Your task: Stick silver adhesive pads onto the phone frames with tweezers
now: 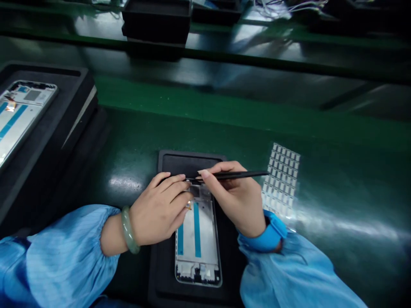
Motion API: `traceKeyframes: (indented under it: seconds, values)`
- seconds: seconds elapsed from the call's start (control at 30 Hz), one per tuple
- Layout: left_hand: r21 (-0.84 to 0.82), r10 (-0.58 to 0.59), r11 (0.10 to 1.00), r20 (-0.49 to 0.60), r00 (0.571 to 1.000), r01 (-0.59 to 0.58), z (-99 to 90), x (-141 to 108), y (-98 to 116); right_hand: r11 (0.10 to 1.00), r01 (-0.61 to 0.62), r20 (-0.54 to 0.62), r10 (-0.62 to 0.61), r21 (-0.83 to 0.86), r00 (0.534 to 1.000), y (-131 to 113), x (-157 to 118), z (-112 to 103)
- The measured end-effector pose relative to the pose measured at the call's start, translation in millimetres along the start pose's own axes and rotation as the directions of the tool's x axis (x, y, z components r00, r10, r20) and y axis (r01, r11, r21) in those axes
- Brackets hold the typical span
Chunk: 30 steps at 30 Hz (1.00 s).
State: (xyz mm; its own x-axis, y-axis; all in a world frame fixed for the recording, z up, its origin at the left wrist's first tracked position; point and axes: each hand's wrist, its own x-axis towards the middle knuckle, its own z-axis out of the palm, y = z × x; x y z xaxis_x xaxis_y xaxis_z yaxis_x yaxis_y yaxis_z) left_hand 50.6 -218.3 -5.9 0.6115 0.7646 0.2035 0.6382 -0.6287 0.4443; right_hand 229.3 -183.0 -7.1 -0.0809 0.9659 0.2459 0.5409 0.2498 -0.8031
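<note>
A silver phone frame (207, 231) with two blue strips lies in a black foam tray (167, 273) in front of me. My left hand (162, 207) rests over the frame's upper left part, fingers stretched out across it and covering its edge. In my right hand (236, 199) is a pair of black tweezers (244, 174), pinched between thumb and fingers. Their tip reaches the top end of the frame, close to my left fingertips. What the tip touches there is too small to make out.
A sheet of small white stickers (281, 179) lies on the green bench (337, 179) at the right. Left of me, stacked black trays (73, 90) carry another phone frame (30, 100). Beyond stands a black bin (157, 21) on a raised ledge, with white cables (289, 8) farther right.
</note>
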Motion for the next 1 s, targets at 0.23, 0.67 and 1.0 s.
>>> traceKeyframes:
  seconds: [0.23, 0.67, 1.0]
  values:
    - [0.031, 0.007, 0.999, 0.015, 1.000, -0.007, 1.0, -0.1, 0.7, 0.999, 0.025, -0.006, -0.026, -0.045, 1.000, -6.0, 1.3, 1.7]
    - [0.429, 0.098, 0.896, 0.070, 0.993, -0.119, 3.2, -3.7, 11.7, 0.969, -0.012, -0.143, 0.048, 0.245, 0.989, -3.2, 6.8, -18.7]
    - [0.452, 0.136, 0.889, -0.106, 0.985, -0.074, 1.5, -5.5, 16.3, 0.799, -0.140, 0.304, 0.375, -0.584, 0.876, 13.2, -7.1, -50.1]
